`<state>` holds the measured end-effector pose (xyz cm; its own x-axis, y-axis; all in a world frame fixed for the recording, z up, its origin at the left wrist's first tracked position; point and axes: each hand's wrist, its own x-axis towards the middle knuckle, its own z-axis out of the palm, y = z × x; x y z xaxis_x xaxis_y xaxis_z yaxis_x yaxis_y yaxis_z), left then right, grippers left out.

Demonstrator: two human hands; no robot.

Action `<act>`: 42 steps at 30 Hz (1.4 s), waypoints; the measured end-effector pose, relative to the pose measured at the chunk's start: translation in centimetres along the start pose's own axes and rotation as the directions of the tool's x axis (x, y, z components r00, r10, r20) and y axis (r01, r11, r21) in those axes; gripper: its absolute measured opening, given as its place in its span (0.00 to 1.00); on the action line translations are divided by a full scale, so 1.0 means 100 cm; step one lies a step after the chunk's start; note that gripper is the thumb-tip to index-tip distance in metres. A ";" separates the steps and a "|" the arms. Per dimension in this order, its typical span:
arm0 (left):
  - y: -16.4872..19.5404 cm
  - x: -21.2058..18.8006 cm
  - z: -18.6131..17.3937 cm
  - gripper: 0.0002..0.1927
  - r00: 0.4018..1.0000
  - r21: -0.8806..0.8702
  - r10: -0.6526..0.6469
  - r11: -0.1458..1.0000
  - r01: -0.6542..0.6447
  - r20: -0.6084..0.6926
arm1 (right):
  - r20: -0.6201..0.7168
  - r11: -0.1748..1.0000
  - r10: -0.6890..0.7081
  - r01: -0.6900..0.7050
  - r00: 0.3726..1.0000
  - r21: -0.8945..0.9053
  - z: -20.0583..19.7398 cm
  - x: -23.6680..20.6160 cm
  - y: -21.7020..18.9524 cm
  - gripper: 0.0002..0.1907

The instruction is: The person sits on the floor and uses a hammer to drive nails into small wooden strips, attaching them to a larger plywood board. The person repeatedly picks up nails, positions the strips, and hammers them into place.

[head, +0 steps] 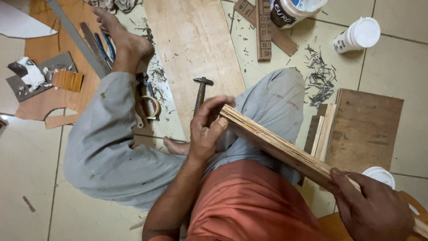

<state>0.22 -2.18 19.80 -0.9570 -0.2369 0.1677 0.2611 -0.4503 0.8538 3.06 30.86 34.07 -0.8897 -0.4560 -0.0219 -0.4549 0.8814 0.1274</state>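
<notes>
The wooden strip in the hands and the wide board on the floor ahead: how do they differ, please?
The wooden strip is narrow, rough-edged and held off the floor by the left hand and right hand. The wide board is broad, smooth-faced and lies flat, untouched. Both are pale brown wood.

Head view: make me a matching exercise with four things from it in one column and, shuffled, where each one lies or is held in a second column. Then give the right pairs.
Things:
1. long pale plywood strip
2. steel-headed hammer with wooden handle
3. heap of small dark nails
4. roll of clear tape

Places:
A. scattered on the pale floor tiles near a white plastic jar
B. on the floor beside the grey-trousered left knee
C. gripped at one end by the left hand, farther along by the right hand
D. lying on the flat brown board ahead of the hands

Pairs: 1-C, 2-D, 3-A, 4-B
</notes>
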 end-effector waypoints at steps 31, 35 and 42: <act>0.061 -0.031 -0.056 0.03 0.830 0.713 0.035 0.493 -0.498 0.556 | -0.104 0.993 0.089 -0.080 0.991 0.090 0.029 0.027 0.050 0.30; 0.069 -0.048 -0.088 0.04 0.886 0.692 0.021 0.616 -0.377 0.464 | -0.075 0.974 0.147 -0.131 0.986 0.183 0.034 0.038 0.062 0.31; 0.055 -0.049 -0.083 0.05 0.938 0.614 0.065 0.740 -0.274 0.340 | -0.049 0.936 0.201 -0.178 0.978 0.304 0.036 0.052 0.072 0.31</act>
<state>7.40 -10.63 19.58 -0.9239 0.0406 0.3805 0.3774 0.2604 0.8887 -4.98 35.24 31.29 -0.9601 -0.2746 0.0527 -0.2796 0.9435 -0.1778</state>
